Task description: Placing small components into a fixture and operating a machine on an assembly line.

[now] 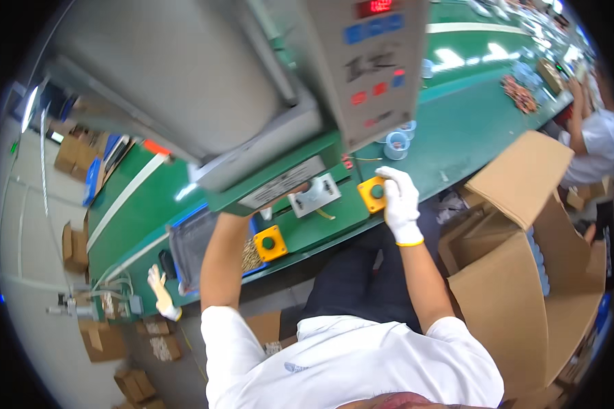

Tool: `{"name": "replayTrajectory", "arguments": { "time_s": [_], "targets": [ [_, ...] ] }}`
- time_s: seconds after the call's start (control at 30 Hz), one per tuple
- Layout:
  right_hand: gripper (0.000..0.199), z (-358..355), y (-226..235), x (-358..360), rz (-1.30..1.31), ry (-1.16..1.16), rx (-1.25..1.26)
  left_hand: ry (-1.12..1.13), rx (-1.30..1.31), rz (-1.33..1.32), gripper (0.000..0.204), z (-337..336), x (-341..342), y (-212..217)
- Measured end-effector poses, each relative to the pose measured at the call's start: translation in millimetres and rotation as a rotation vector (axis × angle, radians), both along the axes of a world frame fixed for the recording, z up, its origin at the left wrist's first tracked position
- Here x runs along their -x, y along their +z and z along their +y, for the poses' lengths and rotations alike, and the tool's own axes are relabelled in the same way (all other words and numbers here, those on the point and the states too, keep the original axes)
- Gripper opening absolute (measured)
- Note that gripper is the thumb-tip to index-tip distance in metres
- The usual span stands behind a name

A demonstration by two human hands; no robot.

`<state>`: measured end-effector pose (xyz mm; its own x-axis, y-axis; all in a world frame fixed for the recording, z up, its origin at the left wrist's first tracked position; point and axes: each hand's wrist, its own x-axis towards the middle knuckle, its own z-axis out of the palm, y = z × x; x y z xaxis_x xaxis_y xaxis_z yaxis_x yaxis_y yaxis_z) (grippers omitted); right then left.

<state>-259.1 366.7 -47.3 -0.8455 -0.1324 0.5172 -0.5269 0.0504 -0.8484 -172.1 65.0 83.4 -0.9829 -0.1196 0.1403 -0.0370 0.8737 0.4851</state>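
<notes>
Before me stands a green and grey bench machine (283, 178) with a control panel (372, 75). My left hand (280, 204) is bare and reaches under the machine's head, beside a metal fixture block (324, 195) with a rounded notch. The machine hides most of that hand, so its fingers and anything in them cannot be made out. On my right hand (401, 204) is a white glove with a yellow cuff edge. Its fingers lie extended against the right yellow button box (372, 194). Left of the fixture sits another yellow button box (271, 243) with a green button.
A blue-rimmed tray (187, 249) holds small brass-coloured parts (250, 258). A loose glove (162, 293) lies at the table's left edge. Clear cups (396, 145) stand behind my right hand. A large open carton (501, 313) is at my right; another person (593, 143) sits beyond.
</notes>
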Motion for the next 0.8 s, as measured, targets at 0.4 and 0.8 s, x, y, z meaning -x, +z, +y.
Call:
{"name": "replayTrajectory", "arguments": {
  "time_s": [0.4,0.8],
  "targets": [
    [0.022,-10.8,3.8,-7.7,-0.01,-0.012,-0.041,-0.116,-0.209,-0.243,0.027,-1.6,10.7,37.0],
    [0.021,-14.7,2.5,-4.8,0.356,-0.011,0.011,0.436,-0.08,0.492,0.02,30.2,-158.7,-101.2]
  ]
}}
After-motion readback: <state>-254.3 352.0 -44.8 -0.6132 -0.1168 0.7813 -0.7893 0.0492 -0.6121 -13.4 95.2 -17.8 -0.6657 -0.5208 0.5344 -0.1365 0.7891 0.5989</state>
